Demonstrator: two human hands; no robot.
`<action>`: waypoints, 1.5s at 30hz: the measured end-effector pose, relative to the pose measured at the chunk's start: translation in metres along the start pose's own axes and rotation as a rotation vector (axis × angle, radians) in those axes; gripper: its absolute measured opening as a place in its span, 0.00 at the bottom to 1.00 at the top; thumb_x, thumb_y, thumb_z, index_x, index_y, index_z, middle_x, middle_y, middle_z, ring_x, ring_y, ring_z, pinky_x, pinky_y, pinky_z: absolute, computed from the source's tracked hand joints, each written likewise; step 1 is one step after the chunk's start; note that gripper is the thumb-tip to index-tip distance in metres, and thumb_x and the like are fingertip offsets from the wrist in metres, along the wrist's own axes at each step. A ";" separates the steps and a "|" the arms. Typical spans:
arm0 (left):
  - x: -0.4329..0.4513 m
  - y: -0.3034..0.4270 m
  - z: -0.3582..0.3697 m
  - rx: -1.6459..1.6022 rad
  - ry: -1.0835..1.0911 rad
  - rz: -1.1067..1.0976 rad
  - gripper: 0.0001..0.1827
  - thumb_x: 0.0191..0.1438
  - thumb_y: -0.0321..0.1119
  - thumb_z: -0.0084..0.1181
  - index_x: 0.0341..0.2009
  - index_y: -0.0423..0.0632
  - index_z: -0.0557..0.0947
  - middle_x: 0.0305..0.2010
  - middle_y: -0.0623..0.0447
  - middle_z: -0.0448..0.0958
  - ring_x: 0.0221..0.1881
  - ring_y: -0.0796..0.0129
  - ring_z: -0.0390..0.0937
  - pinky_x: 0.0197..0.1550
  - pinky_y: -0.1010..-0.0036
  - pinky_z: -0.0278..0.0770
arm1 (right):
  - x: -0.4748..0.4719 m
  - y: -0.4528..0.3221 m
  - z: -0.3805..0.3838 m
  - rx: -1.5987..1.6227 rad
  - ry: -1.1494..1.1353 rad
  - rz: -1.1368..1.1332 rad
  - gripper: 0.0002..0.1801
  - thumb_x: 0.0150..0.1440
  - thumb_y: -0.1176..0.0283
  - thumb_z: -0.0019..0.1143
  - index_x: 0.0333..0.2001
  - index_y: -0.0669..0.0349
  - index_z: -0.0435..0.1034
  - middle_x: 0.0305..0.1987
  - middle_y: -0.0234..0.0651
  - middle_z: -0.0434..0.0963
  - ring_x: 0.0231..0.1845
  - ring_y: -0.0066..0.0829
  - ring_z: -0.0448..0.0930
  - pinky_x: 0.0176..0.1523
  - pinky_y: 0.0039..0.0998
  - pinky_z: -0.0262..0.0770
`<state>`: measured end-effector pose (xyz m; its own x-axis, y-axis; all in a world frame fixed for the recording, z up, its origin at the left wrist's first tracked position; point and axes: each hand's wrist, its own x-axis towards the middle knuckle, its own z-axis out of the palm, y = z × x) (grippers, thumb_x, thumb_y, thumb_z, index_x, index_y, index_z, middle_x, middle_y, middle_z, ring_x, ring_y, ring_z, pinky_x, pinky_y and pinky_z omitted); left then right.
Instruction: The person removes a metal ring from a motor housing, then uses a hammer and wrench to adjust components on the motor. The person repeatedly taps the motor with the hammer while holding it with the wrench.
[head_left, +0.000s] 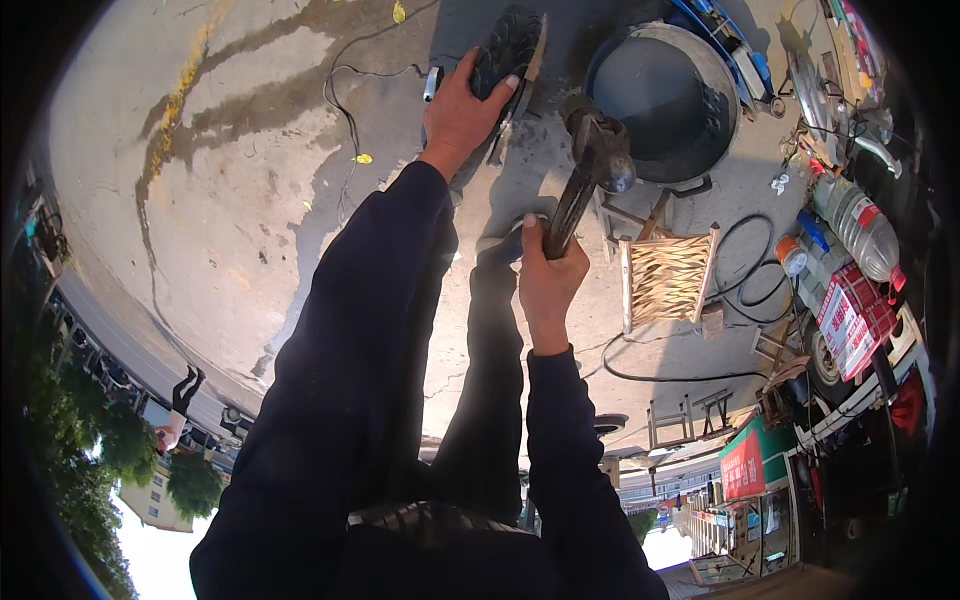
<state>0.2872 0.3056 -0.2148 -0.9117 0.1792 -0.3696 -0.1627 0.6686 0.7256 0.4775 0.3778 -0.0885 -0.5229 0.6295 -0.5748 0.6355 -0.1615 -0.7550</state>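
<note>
My left hand (463, 105) grips a black treaded rubber piece, apparently a tyre (504, 56), with its thumb on the near side. A tan edge runs along the right of that piece, and part of it is hidden under the hand. In my right hand (553, 289) is the dark handle of a heavy hammer (606, 142). The hammer head is raised, to the right of the tyre and apart from it, and overlaps the rim of a large dark basin of water (721, 142) in the view.
A folding stool with a woven seat (669, 279) stands right of my right hand. A black hose (675, 377) curls around it. Farther right are a large plastic bottle (862, 229), a red plaid box (859, 319) and a wheel (823, 352). A thin cable (341, 105) lies at left.
</note>
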 end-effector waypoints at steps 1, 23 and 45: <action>0.010 -0.001 -0.001 0.029 -0.020 -0.004 0.45 0.55 0.66 0.64 0.69 0.51 0.73 0.59 0.38 0.80 0.60 0.46 0.79 0.59 0.61 0.76 | 0.000 -0.006 -0.006 -0.004 0.017 -0.053 0.16 0.65 0.65 0.65 0.32 0.69 0.78 0.23 0.33 0.80 0.25 0.18 0.77 0.32 0.26 0.71; 0.030 -0.037 -0.026 -0.123 -0.096 0.087 0.45 0.58 0.57 0.68 0.68 0.36 0.70 0.60 0.36 0.78 0.60 0.57 0.77 0.63 0.67 0.72 | 0.038 0.199 0.045 -0.689 -0.157 0.121 0.11 0.56 0.65 0.65 0.31 0.64 0.79 0.26 0.55 0.81 0.31 0.57 0.83 0.36 0.51 0.78; 0.039 -0.019 -0.047 -0.238 -0.135 -0.137 0.38 0.64 0.52 0.63 0.67 0.36 0.71 0.61 0.45 0.78 0.57 0.64 0.75 0.62 0.72 0.71 | 0.024 0.198 0.010 -0.411 -0.155 -0.161 0.10 0.53 0.67 0.69 0.30 0.59 0.74 0.21 0.44 0.78 0.24 0.48 0.82 0.29 0.42 0.76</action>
<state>0.2373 0.2661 -0.2156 -0.8197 0.2036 -0.5354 -0.3788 0.5084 0.7733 0.5851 0.3528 -0.2549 -0.6924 0.4954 -0.5246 0.6951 0.2628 -0.6692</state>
